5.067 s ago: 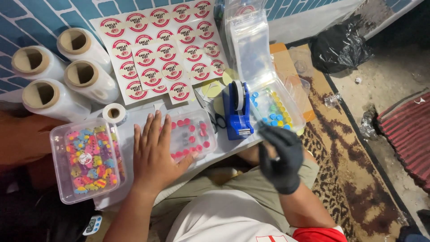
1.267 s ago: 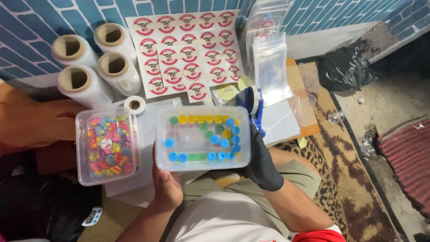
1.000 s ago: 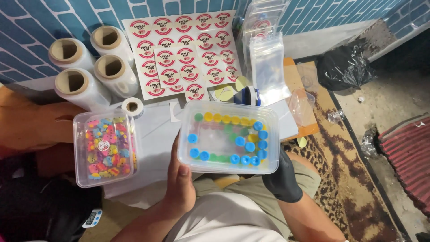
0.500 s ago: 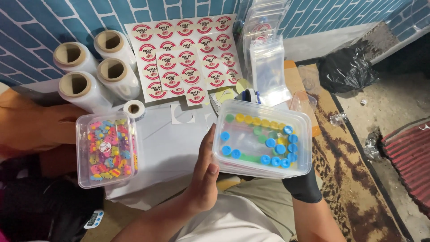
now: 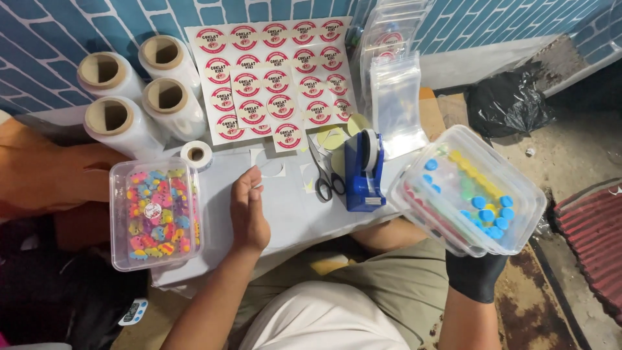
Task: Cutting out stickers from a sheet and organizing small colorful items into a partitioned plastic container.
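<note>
My right hand (image 5: 476, 275), in a black glove, holds up a clear plastic box (image 5: 470, 189) with blue, yellow, green and red round sweets inside, off the table's right edge. My bare left hand (image 5: 248, 210) hovers empty over the white table sheet (image 5: 291, 217), fingers loosely together, edge-on to the camera. Left of that hand sits a second clear lidded box (image 5: 155, 212) full of small multicoloured sweets. A blue tape dispenser (image 5: 364, 172) and black-handled scissors (image 5: 329, 179) lie between my two hands.
Several rolls of clear wrap (image 5: 133, 94) lie at the back left, a small tape roll (image 5: 195, 154) beside them. A sheet of round red-and-white stickers (image 5: 275, 78) and clear zip bags (image 5: 396, 91) lie at the back. A black bag (image 5: 508, 104) sits on the floor right.
The box of round sweets went from in front of me, held in both hands, out to the right in my gloved hand alone. My left hand let go and stayed over the sheet.
</note>
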